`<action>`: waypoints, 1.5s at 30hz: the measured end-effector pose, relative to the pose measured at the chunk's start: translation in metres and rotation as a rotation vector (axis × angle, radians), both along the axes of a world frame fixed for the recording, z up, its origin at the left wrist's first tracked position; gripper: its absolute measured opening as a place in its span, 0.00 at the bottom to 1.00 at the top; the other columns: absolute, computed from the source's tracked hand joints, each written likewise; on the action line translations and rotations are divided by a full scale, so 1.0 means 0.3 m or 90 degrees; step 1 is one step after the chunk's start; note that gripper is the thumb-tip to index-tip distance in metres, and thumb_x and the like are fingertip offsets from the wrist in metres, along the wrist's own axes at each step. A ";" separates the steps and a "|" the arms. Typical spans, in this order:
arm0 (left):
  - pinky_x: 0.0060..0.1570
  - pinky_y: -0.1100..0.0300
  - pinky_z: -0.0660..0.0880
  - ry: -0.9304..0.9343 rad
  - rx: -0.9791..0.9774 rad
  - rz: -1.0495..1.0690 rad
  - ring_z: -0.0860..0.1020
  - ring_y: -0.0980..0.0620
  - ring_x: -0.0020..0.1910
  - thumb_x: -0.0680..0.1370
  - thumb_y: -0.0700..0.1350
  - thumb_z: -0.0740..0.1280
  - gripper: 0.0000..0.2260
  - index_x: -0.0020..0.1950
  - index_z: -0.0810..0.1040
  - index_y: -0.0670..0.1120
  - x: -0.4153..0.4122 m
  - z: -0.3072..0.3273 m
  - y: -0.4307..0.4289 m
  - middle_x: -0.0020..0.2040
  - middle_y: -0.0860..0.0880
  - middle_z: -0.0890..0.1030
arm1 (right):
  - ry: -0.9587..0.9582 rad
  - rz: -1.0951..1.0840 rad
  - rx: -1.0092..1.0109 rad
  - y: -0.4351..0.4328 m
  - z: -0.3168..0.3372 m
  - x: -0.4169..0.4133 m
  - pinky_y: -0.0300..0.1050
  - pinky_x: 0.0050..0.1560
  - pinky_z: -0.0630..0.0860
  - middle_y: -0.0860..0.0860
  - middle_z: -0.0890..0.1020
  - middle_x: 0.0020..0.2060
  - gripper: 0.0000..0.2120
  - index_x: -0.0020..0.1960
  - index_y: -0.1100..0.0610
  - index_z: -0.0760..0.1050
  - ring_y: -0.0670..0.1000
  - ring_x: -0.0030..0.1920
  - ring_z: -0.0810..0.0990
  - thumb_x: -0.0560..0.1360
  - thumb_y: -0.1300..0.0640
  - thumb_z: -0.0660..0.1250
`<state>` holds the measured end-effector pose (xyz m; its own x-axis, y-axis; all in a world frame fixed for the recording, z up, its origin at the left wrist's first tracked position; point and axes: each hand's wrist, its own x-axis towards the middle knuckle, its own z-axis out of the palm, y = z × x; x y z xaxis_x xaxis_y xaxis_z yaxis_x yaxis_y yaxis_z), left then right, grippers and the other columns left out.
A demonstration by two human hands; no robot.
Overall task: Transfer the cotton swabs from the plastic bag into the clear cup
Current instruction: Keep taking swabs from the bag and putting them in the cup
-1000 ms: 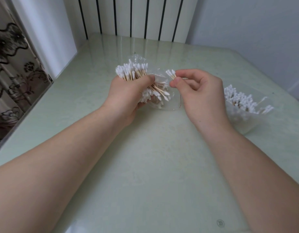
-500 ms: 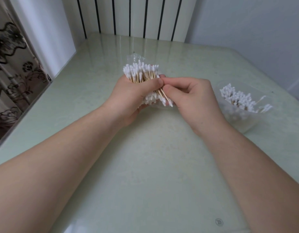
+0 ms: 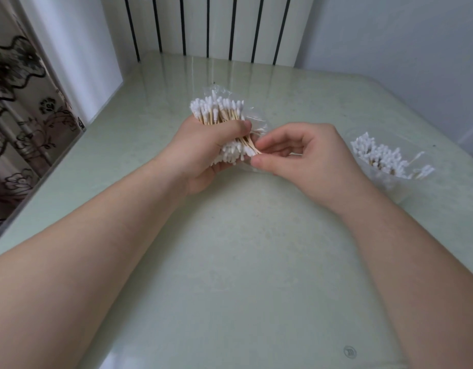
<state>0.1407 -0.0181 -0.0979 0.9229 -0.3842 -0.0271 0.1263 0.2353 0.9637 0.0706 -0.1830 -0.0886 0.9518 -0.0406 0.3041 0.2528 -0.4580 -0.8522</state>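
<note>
We see the left hand (image 3: 203, 153) at frame centre, fingers wrapped tight around the plastic bag (image 3: 257, 123) and the bundle of cotton swabs (image 3: 216, 110) inside it. White tips fan out above the fist and more poke out below. The right hand (image 3: 310, 158) is just right of it, thumb and forefinger closed in a pinch on the lower ends of a few sticks at the bundle's right edge, other fingers loosely curled. What changed: a second ago the right hand held a small pinch of swabs tips-up beside the bag. Half a second ago it was pressed against the bundle. Now it's lower, working the bottom ends. The clear cup (image 3: 397, 187) sits on the counter (image 3: 256, 262) at right of frame, well apart from both hands, and its pile of swabs (image 3: 376, 155) looks unchanged across the frames. So we read this as no drop made in this window: the right hand is re-gripping or picking a fresh batch, not delivering. Most of the swabs are in the bag, a fair share is in the cup, so we're mid-task. Next comes pulling the pinched few free and carrying them right to the cup. The risk is that the tight left-hand grip drags neighbouring swabs out.
</note>
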 end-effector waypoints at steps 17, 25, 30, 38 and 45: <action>0.37 0.62 0.80 0.077 0.012 -0.088 0.83 0.54 0.37 0.79 0.37 0.67 0.04 0.49 0.81 0.43 -0.017 0.029 0.024 0.40 0.48 0.85 | -0.039 0.092 -0.193 -0.008 0.003 -0.019 0.48 0.49 0.78 0.44 0.74 0.56 0.19 0.54 0.46 0.82 0.46 0.56 0.76 0.65 0.53 0.82; 0.35 0.62 0.78 0.081 -0.005 -0.157 0.81 0.53 0.37 0.76 0.36 0.68 0.05 0.49 0.83 0.43 -0.030 0.028 0.010 0.40 0.48 0.83 | -0.160 0.036 -0.216 -0.002 -0.031 0.000 0.39 0.54 0.71 0.48 0.73 0.60 0.11 0.42 0.49 0.82 0.49 0.60 0.74 0.65 0.52 0.82; 0.36 0.62 0.79 0.104 -0.009 -0.197 0.80 0.54 0.36 0.78 0.37 0.66 0.08 0.43 0.84 0.45 -0.026 0.029 0.017 0.38 0.49 0.83 | -0.176 0.029 -0.245 -0.001 -0.031 0.005 0.42 0.62 0.71 0.47 0.73 0.68 0.09 0.42 0.50 0.81 0.47 0.68 0.71 0.67 0.53 0.81; 0.34 0.61 0.79 0.075 0.015 -0.185 0.81 0.51 0.39 0.76 0.36 0.69 0.06 0.50 0.84 0.43 -0.024 0.021 0.015 0.45 0.43 0.83 | -0.122 0.081 -0.146 -0.001 -0.006 -0.010 0.49 0.59 0.78 0.45 0.72 0.66 0.17 0.43 0.49 0.76 0.45 0.66 0.74 0.62 0.48 0.82; 0.34 0.63 0.78 0.064 0.024 -0.231 0.81 0.56 0.37 0.74 0.36 0.71 0.08 0.51 0.82 0.44 -0.051 0.024 0.004 0.39 0.50 0.83 | -0.077 0.037 -0.216 0.001 -0.005 -0.011 0.42 0.63 0.76 0.42 0.74 0.69 0.44 0.74 0.47 0.68 0.39 0.69 0.71 0.63 0.43 0.82</action>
